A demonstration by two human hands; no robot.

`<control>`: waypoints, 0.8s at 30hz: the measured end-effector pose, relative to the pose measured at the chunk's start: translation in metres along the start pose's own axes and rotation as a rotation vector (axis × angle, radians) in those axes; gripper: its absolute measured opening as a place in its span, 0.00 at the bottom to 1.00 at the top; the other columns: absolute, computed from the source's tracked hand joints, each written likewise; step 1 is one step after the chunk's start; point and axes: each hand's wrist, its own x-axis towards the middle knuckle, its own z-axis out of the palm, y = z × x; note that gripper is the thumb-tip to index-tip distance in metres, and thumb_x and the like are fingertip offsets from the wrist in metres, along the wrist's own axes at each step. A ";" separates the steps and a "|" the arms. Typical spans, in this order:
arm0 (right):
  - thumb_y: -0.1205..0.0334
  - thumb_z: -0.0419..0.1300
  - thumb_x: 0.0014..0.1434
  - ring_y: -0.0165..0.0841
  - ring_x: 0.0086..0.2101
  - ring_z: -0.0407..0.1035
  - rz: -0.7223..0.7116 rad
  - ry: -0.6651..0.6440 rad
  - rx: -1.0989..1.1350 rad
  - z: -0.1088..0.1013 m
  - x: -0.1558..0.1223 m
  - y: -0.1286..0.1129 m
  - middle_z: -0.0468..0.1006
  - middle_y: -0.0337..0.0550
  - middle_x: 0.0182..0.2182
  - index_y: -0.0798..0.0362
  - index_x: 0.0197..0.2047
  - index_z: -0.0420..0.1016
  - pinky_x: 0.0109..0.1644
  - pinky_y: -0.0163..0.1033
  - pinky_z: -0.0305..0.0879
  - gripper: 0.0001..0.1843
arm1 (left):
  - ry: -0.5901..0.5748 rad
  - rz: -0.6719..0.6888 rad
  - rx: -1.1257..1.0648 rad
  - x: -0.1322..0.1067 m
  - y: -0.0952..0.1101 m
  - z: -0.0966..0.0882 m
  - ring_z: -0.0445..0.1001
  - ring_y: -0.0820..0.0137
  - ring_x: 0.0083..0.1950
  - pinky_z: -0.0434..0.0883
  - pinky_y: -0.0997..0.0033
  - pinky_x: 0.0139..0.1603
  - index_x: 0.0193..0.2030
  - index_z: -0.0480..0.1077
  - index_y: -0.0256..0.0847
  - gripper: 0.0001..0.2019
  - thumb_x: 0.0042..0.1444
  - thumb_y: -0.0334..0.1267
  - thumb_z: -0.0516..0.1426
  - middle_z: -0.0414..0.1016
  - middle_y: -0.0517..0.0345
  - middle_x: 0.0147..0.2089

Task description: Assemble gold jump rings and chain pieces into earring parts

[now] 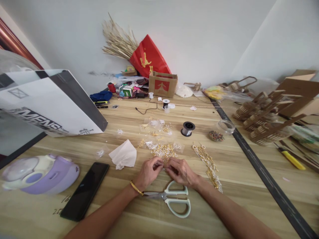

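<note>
My left hand (pixel 147 172) and my right hand (pixel 181 171) meet at the near middle of the wooden table (pixel 139 219), fingers pinched together on a small gold piece between them that is too small to name. A gold bracelet circles my left wrist. Right behind the fingertips lies a pile of small gold parts (pixel 163 151). A row of finished gold pendants (pixel 208 166) runs to the right of my right hand. Pale green scissors (pixel 174 198) lie under my wrists.
A crumpled white tissue (pixel 124 155), a black phone (pixel 85 191) and a purple device (pixel 40 174) lie left. A wire spool (pixel 187 128), a bead jar (pixel 221 130), a white shopping bag (pixel 50 103) and back clutter sit farther off. Wooden racks (pixel 266 116) stand right.
</note>
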 end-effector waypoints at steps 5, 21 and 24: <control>0.70 0.52 0.59 0.29 0.26 0.62 0.032 -0.011 0.060 -0.003 0.002 -0.003 0.69 0.40 0.27 0.54 0.34 0.66 0.29 0.33 0.59 0.04 | -0.008 0.040 0.070 0.000 -0.003 0.001 0.77 0.69 0.35 0.73 0.73 0.38 0.34 0.69 0.39 0.06 0.52 0.26 0.55 0.78 0.56 0.33; 0.70 0.54 0.58 0.27 0.24 0.60 0.130 -0.039 0.207 -0.002 0.003 0.002 0.67 0.38 0.25 0.55 0.31 0.67 0.29 0.32 0.56 0.05 | 0.001 0.112 0.153 -0.001 0.002 0.001 0.77 0.71 0.34 0.73 0.75 0.37 0.35 0.70 0.38 0.09 0.50 0.22 0.54 0.78 0.56 0.34; 0.70 0.54 0.58 0.27 0.24 0.59 0.156 -0.049 0.223 -0.002 0.003 0.002 0.68 0.38 0.25 0.55 0.31 0.67 0.28 0.32 0.55 0.05 | 0.002 0.110 0.170 -0.001 0.001 0.001 0.77 0.71 0.33 0.73 0.75 0.37 0.36 0.70 0.38 0.10 0.50 0.22 0.54 0.78 0.56 0.33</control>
